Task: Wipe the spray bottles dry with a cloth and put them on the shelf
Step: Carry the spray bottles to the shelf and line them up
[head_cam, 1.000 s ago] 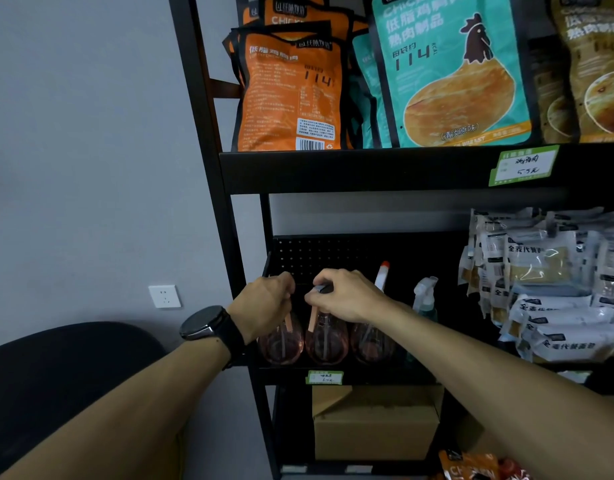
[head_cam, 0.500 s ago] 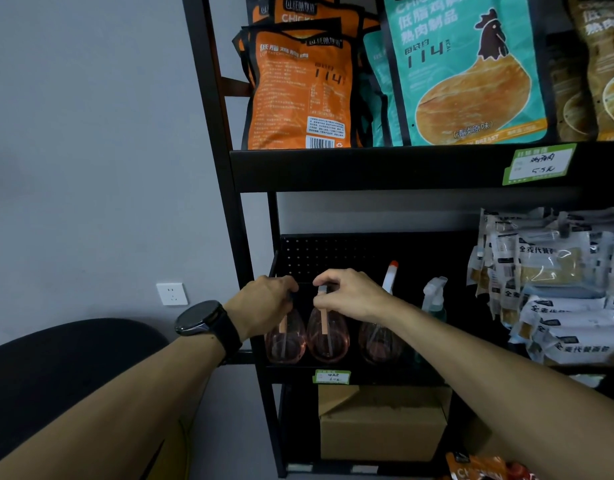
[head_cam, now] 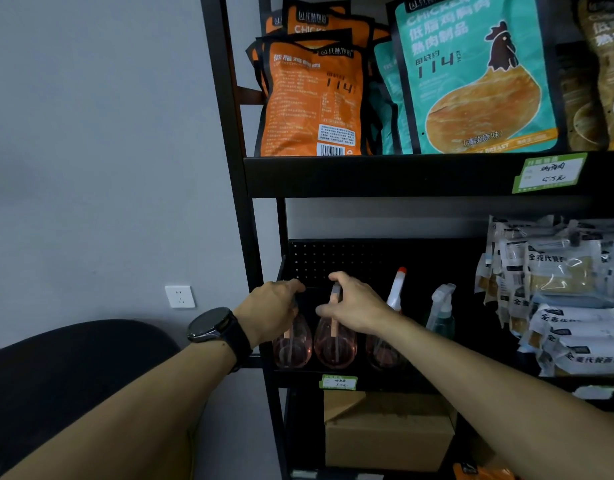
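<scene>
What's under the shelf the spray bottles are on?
A brown cardboard box sits under that shelf, beneath the pink bottles. Its contents and the space behind it are hidden.

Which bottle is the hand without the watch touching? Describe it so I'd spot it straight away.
Find the black metal shelf rack, then its middle shelf under the orange and teal snack bags. Three round clear pink spray bottles stand at its left end; the right hand pinches the top of the middle pink bottle. Its neighbour on the right has a red-tipped white sprayer.

Dim, flat indoor light, deep shadow inside the shelf (head_cam: 385,174), soft focus and wide-angle bending at the edges.
</scene>
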{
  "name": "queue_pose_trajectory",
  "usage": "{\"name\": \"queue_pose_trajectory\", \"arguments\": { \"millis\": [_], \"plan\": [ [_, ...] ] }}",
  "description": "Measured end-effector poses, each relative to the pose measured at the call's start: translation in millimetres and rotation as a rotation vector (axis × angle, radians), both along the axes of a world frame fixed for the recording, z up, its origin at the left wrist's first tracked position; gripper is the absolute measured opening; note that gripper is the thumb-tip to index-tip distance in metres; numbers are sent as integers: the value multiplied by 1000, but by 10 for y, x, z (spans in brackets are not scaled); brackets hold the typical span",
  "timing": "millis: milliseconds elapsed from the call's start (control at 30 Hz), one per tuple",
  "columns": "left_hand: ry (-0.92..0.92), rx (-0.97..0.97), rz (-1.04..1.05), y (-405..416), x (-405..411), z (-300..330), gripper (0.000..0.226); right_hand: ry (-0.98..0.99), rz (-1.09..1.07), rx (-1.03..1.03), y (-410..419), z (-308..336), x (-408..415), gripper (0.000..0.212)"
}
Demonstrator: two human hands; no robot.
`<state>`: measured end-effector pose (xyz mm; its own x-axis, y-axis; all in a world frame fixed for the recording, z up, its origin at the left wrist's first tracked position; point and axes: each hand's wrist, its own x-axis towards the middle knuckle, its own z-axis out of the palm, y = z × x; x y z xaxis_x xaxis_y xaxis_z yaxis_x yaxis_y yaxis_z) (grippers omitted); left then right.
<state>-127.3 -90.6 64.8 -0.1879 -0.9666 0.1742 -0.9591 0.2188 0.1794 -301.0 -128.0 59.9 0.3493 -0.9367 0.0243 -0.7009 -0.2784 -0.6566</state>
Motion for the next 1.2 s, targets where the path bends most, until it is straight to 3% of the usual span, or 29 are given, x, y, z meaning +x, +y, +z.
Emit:
{"name": "queue_pose_trajectory", "arguments": {
  "millis": [167,633,800,933,1067,1200],
  "plan": [
    [30,-43,27,27,14,-28,39,51,-24,-19,-7,-53,2,59],
    [89,-36,55,26,35,-48,31,3,-10,26,-25,-67,-46,62],
    [62,-61,47,57,-26,-15,29,3,13,77,2,-6,-80,80],
    [19,-94,63,74,-93,105,43,63,39,100,68,207,-178,90],
    [3,-138,66,141,-194,311,50,210,73,15,154,471,-405,84],
    [-1,-134,32,149,-345,407,45,128,115,-30,254,622,-739,68]
  ]
}}
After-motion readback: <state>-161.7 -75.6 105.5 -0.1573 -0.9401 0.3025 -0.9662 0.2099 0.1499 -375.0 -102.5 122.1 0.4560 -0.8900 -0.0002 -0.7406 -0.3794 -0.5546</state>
